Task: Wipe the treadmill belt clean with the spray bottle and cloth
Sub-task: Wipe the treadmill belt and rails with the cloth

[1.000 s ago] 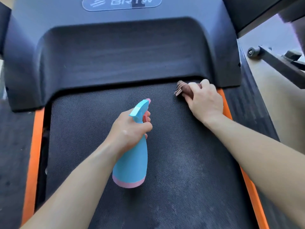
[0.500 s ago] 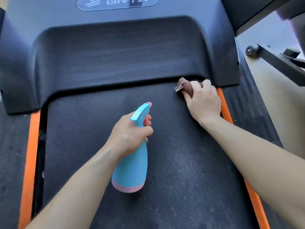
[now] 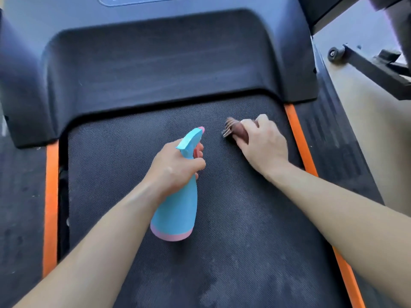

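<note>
Centre frame: my left hand point(image 3: 175, 167) tight around spray bottle point(image 3: 178, 212), right hand point(image 3: 264, 147) tight around cloth point(image 3: 236, 131) on belt point(image 3: 244, 218).

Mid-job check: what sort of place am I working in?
Likely a home gym or fitness room: a treadmill belt with orange side strips, its motor cover, and a wheeled frame of other equipment beside it.

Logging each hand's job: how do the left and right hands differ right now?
The left hand grips the blue spray bottle by its neck; the right hand holds a brown cloth against the belt. The left hand is mid-belt; the right hand sits nearer the orange side strip. Both are bare.
</note>
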